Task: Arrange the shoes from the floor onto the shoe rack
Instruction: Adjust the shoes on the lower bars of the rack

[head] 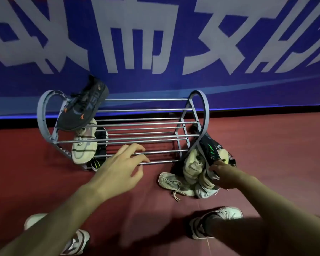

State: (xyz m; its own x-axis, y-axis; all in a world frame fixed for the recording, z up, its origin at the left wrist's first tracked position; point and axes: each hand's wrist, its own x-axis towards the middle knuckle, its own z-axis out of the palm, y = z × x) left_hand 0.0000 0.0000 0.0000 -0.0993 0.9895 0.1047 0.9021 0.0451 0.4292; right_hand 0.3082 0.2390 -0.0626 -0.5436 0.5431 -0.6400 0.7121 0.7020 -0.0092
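Shoe rack [146, 124] holds dark sneaker [82, 106] on top, beige shoe [84, 146] below, past left hand [118, 169], fingers spread on front bar. Right hand [224, 175] grips black-green shoe [210, 146] atop floor pile [190, 174]; fingertips hidden, pile count unclear.

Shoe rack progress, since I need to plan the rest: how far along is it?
Early. Done: a dark shoe on the top tier, a cream shoe below it. In hand: the right hand grips a black shoe from the floor pile; the left hand rests on the rack. Left: the pile's pale shoes.
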